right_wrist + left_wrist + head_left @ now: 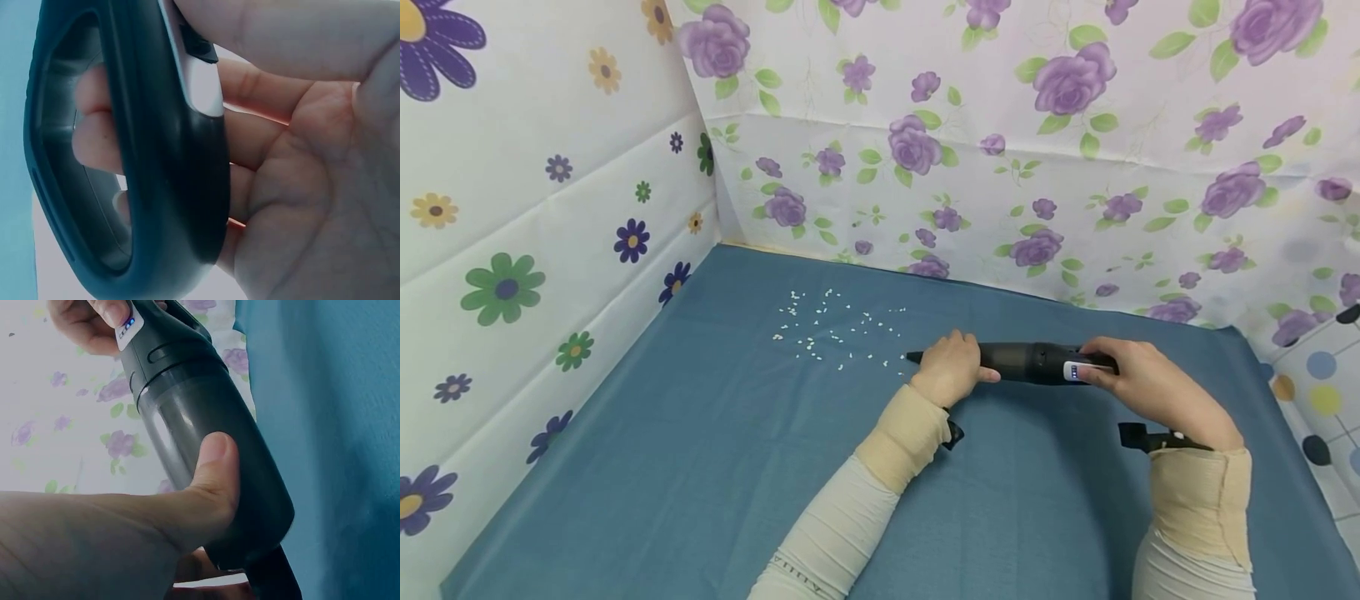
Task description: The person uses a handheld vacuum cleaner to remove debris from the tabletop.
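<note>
A black handheld vacuum cleaner (1026,362) lies level over the blue cloth, its narrow nozzle (914,357) pointing left. My left hand (950,367) grips the front of its body; in the left wrist view the thumb (215,462) lies along the dark, see-through barrel (206,425). At the rear, my right hand (1138,375) holds the looped handle (169,156), with fingers curled through the loop and the thumb by the light panel (1072,371). Blue lights glow on that panel in the left wrist view. Small white scraps (820,333) lie scattered left of the nozzle.
A blue cloth (700,467) covers the table. White sheeting with purple roses (917,146) rises along the back edge, and daisy-patterned sheeting (505,287) stands at the left. Dotted sheeting (1322,400) hangs at the right. Black straps (1138,436) sit at the wrists.
</note>
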Demonstrator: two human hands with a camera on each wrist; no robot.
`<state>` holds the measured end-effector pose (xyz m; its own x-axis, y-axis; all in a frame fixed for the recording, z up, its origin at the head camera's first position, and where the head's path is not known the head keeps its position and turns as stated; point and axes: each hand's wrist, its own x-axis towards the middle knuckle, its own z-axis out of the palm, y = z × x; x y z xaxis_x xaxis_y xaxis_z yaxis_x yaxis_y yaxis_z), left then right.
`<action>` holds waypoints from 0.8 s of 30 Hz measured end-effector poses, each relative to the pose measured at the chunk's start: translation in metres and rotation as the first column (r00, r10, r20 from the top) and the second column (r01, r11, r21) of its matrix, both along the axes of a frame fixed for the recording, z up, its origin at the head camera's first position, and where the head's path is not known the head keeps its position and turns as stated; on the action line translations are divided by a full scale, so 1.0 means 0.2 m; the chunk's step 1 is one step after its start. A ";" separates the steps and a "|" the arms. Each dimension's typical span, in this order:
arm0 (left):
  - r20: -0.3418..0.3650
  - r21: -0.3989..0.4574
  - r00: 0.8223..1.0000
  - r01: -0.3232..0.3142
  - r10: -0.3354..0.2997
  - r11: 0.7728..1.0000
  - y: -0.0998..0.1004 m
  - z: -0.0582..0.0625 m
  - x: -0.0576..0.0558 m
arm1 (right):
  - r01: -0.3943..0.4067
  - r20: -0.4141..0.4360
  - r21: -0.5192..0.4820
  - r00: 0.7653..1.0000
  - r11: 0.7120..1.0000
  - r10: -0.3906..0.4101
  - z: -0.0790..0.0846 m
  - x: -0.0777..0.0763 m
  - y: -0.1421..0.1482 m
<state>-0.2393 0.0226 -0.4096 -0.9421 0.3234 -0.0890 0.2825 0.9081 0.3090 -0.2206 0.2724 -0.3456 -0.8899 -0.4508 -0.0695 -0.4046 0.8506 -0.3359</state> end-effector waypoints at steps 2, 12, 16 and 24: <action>-0.004 -0.001 1.000 -0.002 0.002 1.000 0.00 0.00 0.01 | -0.004 0.002 -0.001 1.000 1.000 0.004 0.00 0.00 0.00; 0.019 -0.010 1.000 -0.008 0.008 1.000 -0.02 0.01 0.00 | -0.011 0.017 -0.011 1.000 1.000 0.011 -0.01 -0.01 -0.01; -0.003 -0.027 1.000 -0.010 0.010 1.000 0.00 0.01 0.01 | -0.006 0.018 -0.011 1.000 1.000 0.006 -0.01 0.00 0.01; -0.008 -0.043 1.000 -0.017 0.016 0.999 0.05 0.02 0.06 | -0.014 0.049 0.001 0.999 1.000 0.014 0.01 0.01 0.05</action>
<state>-0.2275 0.0321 -0.4054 -0.9479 0.3039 -0.0950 0.2697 0.9250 0.2677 -0.2192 0.2826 -0.3445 -0.8790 -0.4631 -0.1138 -0.3995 0.8453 -0.3548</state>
